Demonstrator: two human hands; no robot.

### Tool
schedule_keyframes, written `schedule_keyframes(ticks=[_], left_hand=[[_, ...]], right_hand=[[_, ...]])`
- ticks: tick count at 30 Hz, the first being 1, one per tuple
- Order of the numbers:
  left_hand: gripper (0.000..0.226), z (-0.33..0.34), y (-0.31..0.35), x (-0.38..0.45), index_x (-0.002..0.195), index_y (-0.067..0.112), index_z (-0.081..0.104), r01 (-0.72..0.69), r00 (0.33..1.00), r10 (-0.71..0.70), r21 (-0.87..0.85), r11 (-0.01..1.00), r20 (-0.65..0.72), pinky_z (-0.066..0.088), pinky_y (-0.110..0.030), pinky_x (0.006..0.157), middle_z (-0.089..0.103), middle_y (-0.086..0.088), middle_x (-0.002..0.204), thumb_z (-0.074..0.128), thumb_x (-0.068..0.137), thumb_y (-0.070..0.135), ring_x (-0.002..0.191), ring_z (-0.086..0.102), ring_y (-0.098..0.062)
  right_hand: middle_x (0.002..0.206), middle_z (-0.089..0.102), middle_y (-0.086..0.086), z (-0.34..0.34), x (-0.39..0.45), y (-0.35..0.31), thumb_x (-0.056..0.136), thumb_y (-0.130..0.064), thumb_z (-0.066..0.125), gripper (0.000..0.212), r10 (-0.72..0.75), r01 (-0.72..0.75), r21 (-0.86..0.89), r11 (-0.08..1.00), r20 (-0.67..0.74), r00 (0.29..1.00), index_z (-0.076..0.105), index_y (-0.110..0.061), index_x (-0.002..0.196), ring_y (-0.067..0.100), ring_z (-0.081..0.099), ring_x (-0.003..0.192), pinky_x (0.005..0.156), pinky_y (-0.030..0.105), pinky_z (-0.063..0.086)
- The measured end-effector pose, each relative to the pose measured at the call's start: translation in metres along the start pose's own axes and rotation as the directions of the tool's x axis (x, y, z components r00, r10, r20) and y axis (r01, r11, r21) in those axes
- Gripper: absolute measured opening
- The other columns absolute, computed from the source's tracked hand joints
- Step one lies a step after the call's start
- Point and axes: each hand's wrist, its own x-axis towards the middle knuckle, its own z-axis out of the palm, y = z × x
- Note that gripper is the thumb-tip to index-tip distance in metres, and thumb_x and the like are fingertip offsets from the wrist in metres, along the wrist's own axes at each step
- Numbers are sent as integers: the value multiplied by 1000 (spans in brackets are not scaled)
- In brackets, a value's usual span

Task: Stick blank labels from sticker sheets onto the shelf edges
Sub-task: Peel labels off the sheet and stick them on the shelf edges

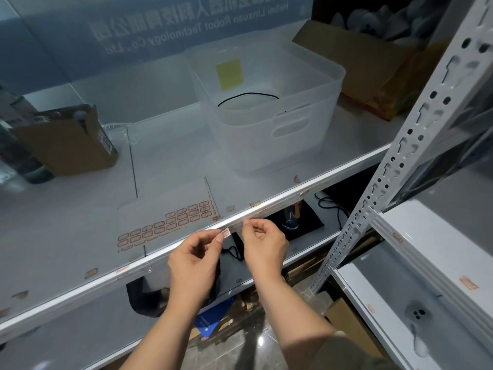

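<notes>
A sticker sheet with several red-bordered blank labels lies flat on the white shelf, near its front edge. My left hand pinches one small red-bordered label between thumb and forefinger, just in front of the edge. My right hand is beside it, fingers pinched together at the edge; whether it touches the label I cannot tell. A label is stuck on the edge further left, and small ones sit along the edge to the right.
A translucent plastic bin stands behind the sheet. A cardboard box is at the back left, another at the back right. A perforated white upright rises at right. A neighbouring white shelf carries labels.
</notes>
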Motion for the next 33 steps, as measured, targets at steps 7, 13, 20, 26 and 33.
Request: schedule_keyframes(ticks=[7,13,20,26,33], left_hand=[[13,-1,-1,-1,87,27,79,-7,1000,7,-9,1000,-4,55,-14,71,77,0,85,77,89,15,73,67,-6],[24,-2,-2,-1,83,39,79,-19,1000,19,-5,1000,-1,56,-12,72,77,4,83,77,90,16,73,68,-1],[28,-2,-4,0,86,45,78,-20,1000,20,-3,1000,7,54,-11,73,78,9,86,76,91,17,79,71,-4],[15,1,-6,0,88,31,79,-5,1000,5,5,1000,21,58,-18,74,78,2,84,76,91,16,84,72,-22],[16,1,-6,0,89,30,79,-8,1000,9,-6,1000,23,57,-18,75,78,3,86,76,91,14,85,71,-22]], right_hand=[[87,79,-4,0,5,1,91,-26,69,11,22,-21,-26,999,22,1000,67,-35,84,9,73,83,73,21,53],[89,79,-4,-1,7,5,92,-25,68,5,63,-63,-5,998,50,997,72,-29,91,10,73,86,72,20,53],[85,78,-5,-5,9,9,91,-22,70,8,72,-72,3,997,74,995,71,-30,89,11,74,84,72,22,57],[86,78,-2,-9,12,12,92,-23,69,5,80,-81,8,997,103,991,74,-23,94,14,75,85,83,36,62],[85,77,-4,-11,12,13,92,-22,70,10,78,-81,20,997,107,991,70,-30,87,13,75,84,81,35,63]])
